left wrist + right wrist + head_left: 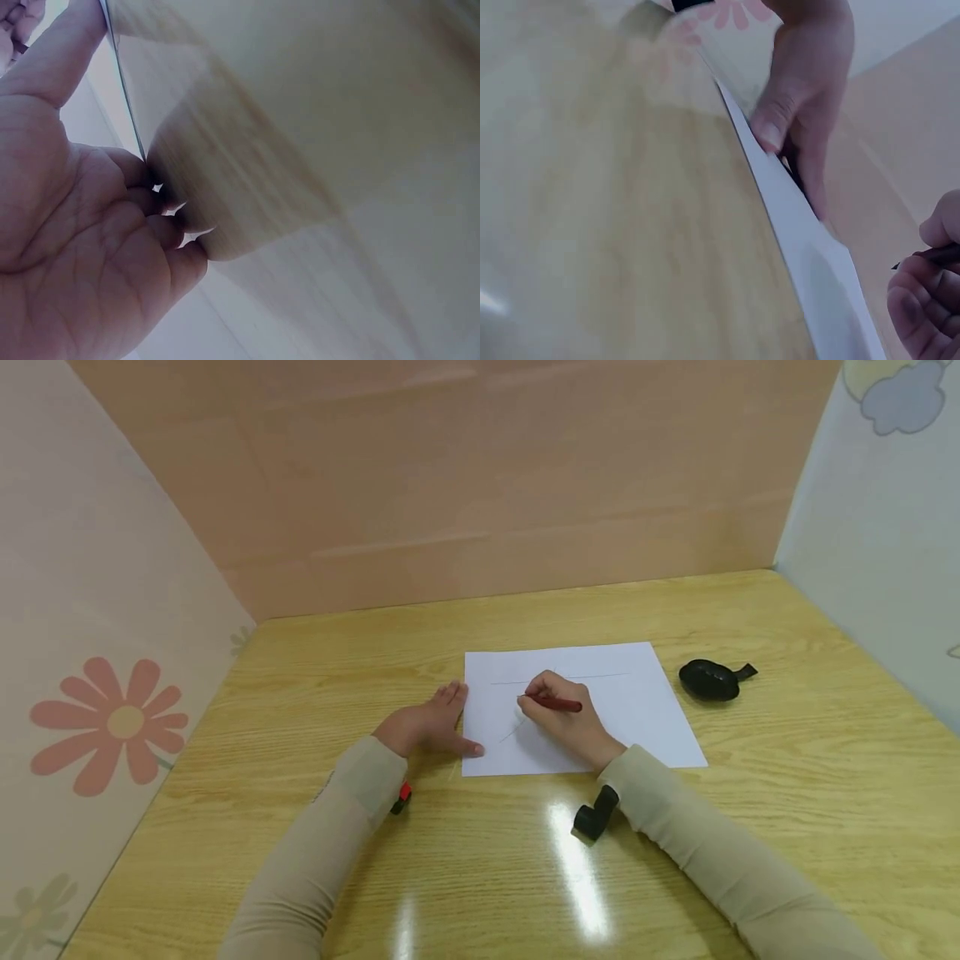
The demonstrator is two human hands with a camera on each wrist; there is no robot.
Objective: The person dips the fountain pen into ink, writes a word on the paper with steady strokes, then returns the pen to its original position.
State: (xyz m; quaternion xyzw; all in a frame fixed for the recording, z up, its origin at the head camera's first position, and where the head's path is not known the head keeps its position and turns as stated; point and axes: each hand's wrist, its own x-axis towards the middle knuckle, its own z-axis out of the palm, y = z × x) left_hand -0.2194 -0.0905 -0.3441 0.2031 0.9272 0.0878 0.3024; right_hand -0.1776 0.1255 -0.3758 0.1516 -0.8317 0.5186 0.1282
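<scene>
A white sheet of paper point(637, 727) lies on the wooden table, bearing a long thin horizontal line near its top and a short diagonal line lower left. My right hand point(566, 718) pinches a dark red pen point(562, 703) over the middle of the sheet, its tip pointing left, near the upper end of the diagonal line. In the right wrist view the pen's dark tip point(897, 266) pokes out past curled fingers. My left hand point(438, 722) rests at the sheet's left edge, thumb on the paper and fingers extended; the left wrist view shows its palm point(97, 247).
Right of the sheet sits a black oval dish-like object point(709, 680) with a short handle. A black device point(596, 814) is at my right wrist, and a red-and-black piece point(402, 797) by my left. Walls stand behind the table point(337, 668) and at both sides.
</scene>
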